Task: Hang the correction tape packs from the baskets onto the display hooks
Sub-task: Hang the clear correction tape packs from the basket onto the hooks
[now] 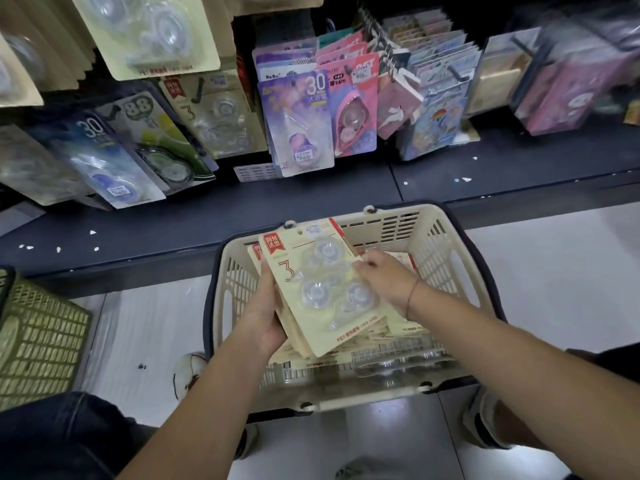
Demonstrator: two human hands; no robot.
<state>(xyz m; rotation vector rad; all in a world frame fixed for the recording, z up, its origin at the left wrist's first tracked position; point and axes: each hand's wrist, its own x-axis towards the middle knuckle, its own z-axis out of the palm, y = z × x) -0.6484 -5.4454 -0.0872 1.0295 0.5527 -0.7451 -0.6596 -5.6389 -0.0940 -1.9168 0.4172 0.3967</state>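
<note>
A cream basket (446, 251) with a dark rim stands on the floor below the display. My left hand (265, 310) grips a stack of cream correction tape packs (311, 282), each marked with a red 3 and holding three clear tape wheels, above the basket. My right hand (384, 278) holds the stack's right edge, fingers on the top pack. More of the same packs (391, 348) lie in the basket. The same kind of pack hangs on a display hook (214, 112) at upper middle.
Other tape packs hang in rows: blue and green ones (114, 157) at left, purple and pink ones (311, 123) in the middle, notebooks and cards (436, 98) at right. A dark shelf ledge (311, 199) runs below them. A green basket (38, 334) stands at left.
</note>
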